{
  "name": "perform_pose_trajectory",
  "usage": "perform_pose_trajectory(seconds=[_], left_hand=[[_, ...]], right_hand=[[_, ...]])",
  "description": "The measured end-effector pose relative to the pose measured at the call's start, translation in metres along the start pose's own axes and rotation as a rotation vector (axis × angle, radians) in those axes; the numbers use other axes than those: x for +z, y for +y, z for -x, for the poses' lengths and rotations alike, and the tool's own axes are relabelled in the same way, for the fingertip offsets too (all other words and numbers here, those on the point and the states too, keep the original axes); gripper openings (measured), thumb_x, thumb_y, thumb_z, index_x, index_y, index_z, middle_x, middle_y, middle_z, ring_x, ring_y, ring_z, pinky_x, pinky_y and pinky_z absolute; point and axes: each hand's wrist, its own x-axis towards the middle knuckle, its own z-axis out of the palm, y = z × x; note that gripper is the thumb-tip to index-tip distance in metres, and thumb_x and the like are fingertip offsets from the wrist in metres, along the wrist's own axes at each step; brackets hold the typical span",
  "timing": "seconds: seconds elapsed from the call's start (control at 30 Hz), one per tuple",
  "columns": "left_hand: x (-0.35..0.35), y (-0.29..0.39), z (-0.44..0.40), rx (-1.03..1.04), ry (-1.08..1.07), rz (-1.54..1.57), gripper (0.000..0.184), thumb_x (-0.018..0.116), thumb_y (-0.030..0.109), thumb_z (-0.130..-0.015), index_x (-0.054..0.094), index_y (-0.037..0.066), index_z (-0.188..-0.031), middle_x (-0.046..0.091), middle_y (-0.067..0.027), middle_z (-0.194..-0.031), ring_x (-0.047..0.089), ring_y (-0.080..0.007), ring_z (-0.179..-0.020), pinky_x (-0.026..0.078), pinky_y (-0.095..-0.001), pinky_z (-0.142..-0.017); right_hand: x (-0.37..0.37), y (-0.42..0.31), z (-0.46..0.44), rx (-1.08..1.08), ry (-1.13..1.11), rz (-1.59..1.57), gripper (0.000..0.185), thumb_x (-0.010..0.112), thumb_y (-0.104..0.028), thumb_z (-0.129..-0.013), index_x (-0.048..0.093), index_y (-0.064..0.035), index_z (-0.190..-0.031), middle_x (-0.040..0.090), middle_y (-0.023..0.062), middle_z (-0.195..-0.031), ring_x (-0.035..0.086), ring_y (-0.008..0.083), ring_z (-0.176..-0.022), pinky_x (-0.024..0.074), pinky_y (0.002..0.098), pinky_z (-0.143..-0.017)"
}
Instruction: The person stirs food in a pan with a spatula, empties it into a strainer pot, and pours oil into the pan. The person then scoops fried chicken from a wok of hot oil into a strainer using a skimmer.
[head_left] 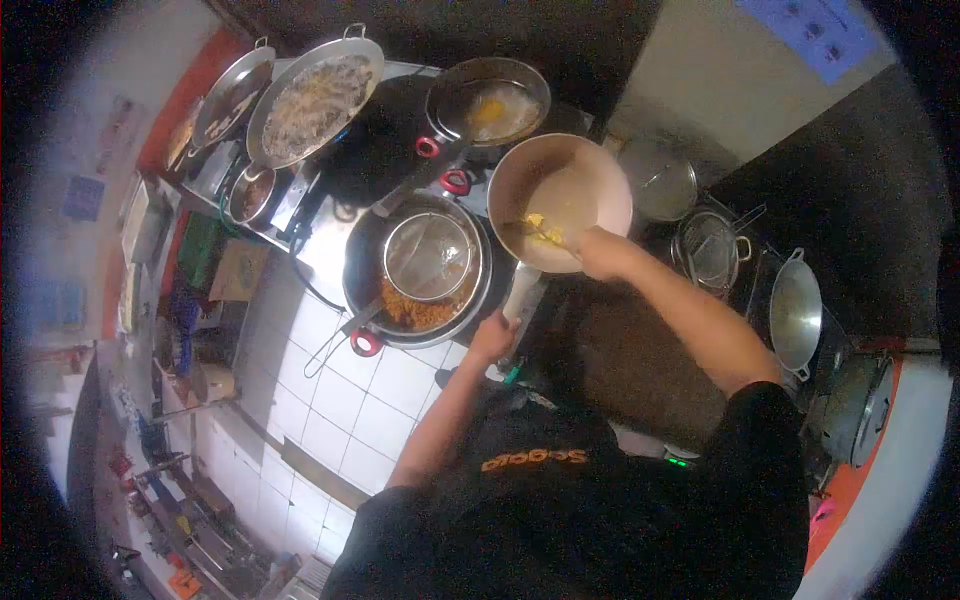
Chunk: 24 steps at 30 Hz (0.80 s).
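Observation:
My left hand (496, 335) is closed around the pale handle (519, 292) of a deep beige pan (600, 170). A clump of yellow food that looks like scrambled egg (545, 226) lies low in this pan, on the side nearest me. My right hand (604, 254) is over the pan's near right rim, fingers closed on a thin utensil (518, 229) whose dark end reaches the yellow food. Its exact kind is hard to make out. Left of the pan, a round mesh strainer (430, 255) rests across a dark wok with brown crumbly bits (415, 312) inside.
Behind stands a dark frying pan (487, 75) with oil and something yellow. A large wok of bubbling oil (318, 105) is at the back left. Strainers (710, 250) and a metal wok (796, 315) stand on the right. White tiles (370, 400) cover the surface at front left.

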Motion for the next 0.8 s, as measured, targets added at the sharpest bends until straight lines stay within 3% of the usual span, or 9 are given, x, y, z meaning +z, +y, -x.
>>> perform_pose_trajectory(seconds=[0.17, 0.23, 0.3, 0.37, 0.43, 0.5, 0.63, 0.67, 0.8], left_hand=[[-0.003, 0.003, 0.005, -0.035, -0.028, 0.022, 0.046, 0.054, 0.039, -0.080, 0.050, -0.005, -0.092, 0.057, -0.0268, -0.086, 0.054, -0.0401, -0.087, 0.043, -0.0434, -0.074], [0.001, -0.003, 0.004, -0.003, -0.001, -0.009, 0.045, 0.055, 0.038, -0.079, 0.050, -0.005, -0.091, 0.058, -0.0252, -0.082, 0.057, -0.0377, -0.082, 0.044, -0.0425, -0.070], [-0.001, -0.003, 0.000, 0.020, 0.028, -0.040, 0.044, 0.057, 0.037, -0.078, 0.050, -0.005, -0.090, 0.059, -0.0237, -0.079, 0.059, -0.0354, -0.076, 0.045, -0.0416, -0.067], [-0.007, 0.000, -0.004, 0.069, 0.006, 0.027, 0.042, 0.060, 0.034, -0.076, 0.051, -0.004, -0.091, 0.060, -0.0187, -0.070, 0.059, -0.0256, -0.060, 0.046, -0.0362, -0.058], [-0.011, 0.004, -0.010, 0.086, 0.001, 0.072, 0.040, 0.061, 0.033, -0.075, 0.052, -0.003, -0.091, 0.060, -0.0162, -0.066, 0.059, -0.0207, -0.052, 0.047, -0.0336, -0.053], [-0.011, 0.012, -0.017, -0.057, -0.240, 0.351, 0.038, 0.062, 0.031, -0.073, 0.054, -0.001, -0.092, 0.059, -0.0133, -0.064, 0.056, -0.0176, -0.050, 0.046, -0.0316, -0.050], [-0.001, 0.006, -0.014, 0.158, 0.006, 0.176, 0.027, 0.062, 0.027, -0.072, 0.058, 0.001, -0.080, 0.054, -0.0067, -0.060, 0.050, -0.0133, -0.048, 0.041, -0.0299, -0.042], [-0.010, 0.019, -0.001, -0.085, -0.166, 0.347, 0.025, 0.062, 0.026, -0.073, 0.057, 0.001, -0.075, 0.054, -0.0070, -0.059, 0.050, -0.0134, -0.048, 0.040, -0.0301, -0.043], [0.007, 0.013, 0.029, -0.055, -0.170, 0.353, 0.032, 0.058, 0.029, -0.074, 0.056, -0.003, -0.074, 0.053, -0.0066, -0.052, 0.051, -0.0182, -0.041, 0.042, -0.0340, -0.042]], right_hand=[[-0.017, -0.022, 0.024, 0.018, -0.137, 0.075, 0.020, 0.048, -0.003, -0.070, 0.060, 0.0025, -0.084, 0.059, 0.0231, -0.081, 0.058, 0.0367, -0.079, 0.0458, 0.0394, -0.071], [0.023, -0.011, -0.010, 0.154, 0.219, -0.102, 0.020, 0.051, 0.001, -0.065, 0.060, 0.0062, -0.081, 0.060, 0.0250, -0.080, 0.060, 0.0368, -0.079, 0.0483, 0.0383, -0.068], [0.044, 0.043, -0.027, -0.054, 0.360, -0.003, 0.018, 0.052, -0.004, -0.070, 0.061, 0.0036, -0.083, 0.060, 0.0200, -0.068, 0.061, 0.0302, -0.063, 0.0492, 0.0368, -0.054], [-0.024, 0.034, 0.031, 0.190, -0.124, -0.638, 0.020, 0.053, -0.012, -0.077, 0.060, 0.0000, -0.092, 0.055, 0.0109, -0.056, 0.052, 0.0180, -0.042, 0.0432, 0.0320, -0.038], [-0.050, 0.047, 0.060, 0.228, -0.095, -0.773, 0.023, 0.050, -0.017, -0.083, 0.057, -0.0025, -0.100, 0.046, 0.0033, -0.049, 0.039, 0.0088, -0.032, 0.0345, 0.0265, -0.029], [-0.058, 0.076, 0.075, 0.216, 0.017, -0.812, 0.025, 0.047, -0.014, -0.085, 0.053, -0.0021, -0.106, 0.046, 0.0022, -0.048, 0.038, 0.0085, -0.032, 0.0344, 0.0260, -0.029], [-0.067, 0.087, 0.111, 0.275, 0.147, -0.820, 0.029, 0.045, -0.014, -0.085, 0.050, -0.0025, -0.111, 0.046, 0.0006, -0.048, 0.038, 0.0078, -0.031, 0.0324, 0.0225, -0.028], [-0.066, 0.084, 0.119, 0.280, 0.153, -0.899, 0.029, 0.045, -0.014, -0.085, 0.050, -0.0023, -0.111, 0.046, 0.0008, -0.048, 0.038, 0.0079, -0.030, 0.0323, 0.0226, -0.027], [-0.056, 0.054, 0.154, 0.277, 0.221, -1.068, 0.031, 0.047, -0.016, -0.085, 0.049, -0.0036, -0.113, 0.046, 0.0010, -0.049, 0.038, 0.0073, -0.030, 0.0318, 0.0216, -0.027]])
